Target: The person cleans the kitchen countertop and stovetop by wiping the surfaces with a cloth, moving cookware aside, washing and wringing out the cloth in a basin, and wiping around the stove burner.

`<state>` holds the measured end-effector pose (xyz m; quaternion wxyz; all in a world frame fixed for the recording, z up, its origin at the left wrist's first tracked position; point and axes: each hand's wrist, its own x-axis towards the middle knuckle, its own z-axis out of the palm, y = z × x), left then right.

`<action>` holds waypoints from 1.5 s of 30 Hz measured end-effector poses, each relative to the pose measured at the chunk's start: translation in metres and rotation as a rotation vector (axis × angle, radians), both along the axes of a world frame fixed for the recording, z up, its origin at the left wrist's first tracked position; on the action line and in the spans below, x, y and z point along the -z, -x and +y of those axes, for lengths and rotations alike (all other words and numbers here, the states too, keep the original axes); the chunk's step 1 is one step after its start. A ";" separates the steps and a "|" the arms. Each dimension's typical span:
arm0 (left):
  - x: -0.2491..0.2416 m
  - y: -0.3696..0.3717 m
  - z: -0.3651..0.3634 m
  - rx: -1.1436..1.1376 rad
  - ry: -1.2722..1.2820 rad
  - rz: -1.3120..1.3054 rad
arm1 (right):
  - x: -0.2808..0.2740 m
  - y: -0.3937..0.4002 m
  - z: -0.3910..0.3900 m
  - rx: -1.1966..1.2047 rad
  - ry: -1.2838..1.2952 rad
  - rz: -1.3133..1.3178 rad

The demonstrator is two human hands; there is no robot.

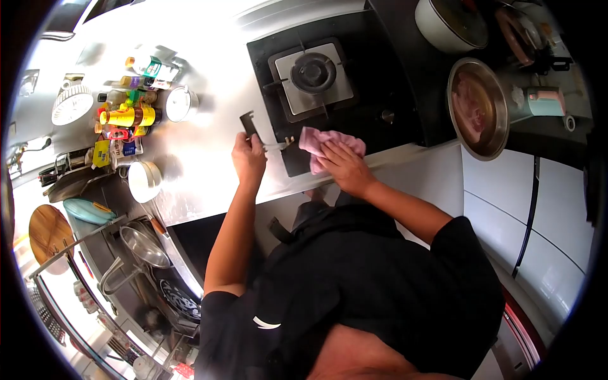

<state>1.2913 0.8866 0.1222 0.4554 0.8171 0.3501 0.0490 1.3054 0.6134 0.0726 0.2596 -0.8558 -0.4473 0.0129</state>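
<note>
My right hand [346,166] is pressed over a folded pink cloth [318,139], its fingers gripping the bunched fabric. The cloth lies on the front edge of the black gas stove [372,138]. Closed around a dark, flat, narrow piece with a notched end [248,121] is my left hand [249,154], just left of the stove. I cannot tell what this piece is. Beside that hand, a pale thin strip [276,146] reaches over the stove's corner. Behind both hands, a round burner [313,72] sits on a square metal plate, with a knob [387,116] to its right.
A steel basin [479,152] with pinkish meat in water stands on the right, near a lidded white pot [443,28] and a pink-and-mint appliance [546,101]. Left are sauce bottles [130,115], a white canister [180,104], stacked white bowls [144,182] and a steel pan [145,244].
</note>
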 end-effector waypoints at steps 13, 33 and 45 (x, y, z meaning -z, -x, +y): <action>-0.008 0.144 0.041 -0.155 0.071 0.074 | 0.014 -0.035 0.187 0.172 0.261 -0.081; 0.016 0.077 0.102 -0.099 -0.643 0.361 | 0.000 0.009 -0.028 0.289 0.154 -0.018; 0.001 -0.130 0.015 0.725 -0.748 0.046 | 0.003 0.006 -0.032 0.276 0.130 0.039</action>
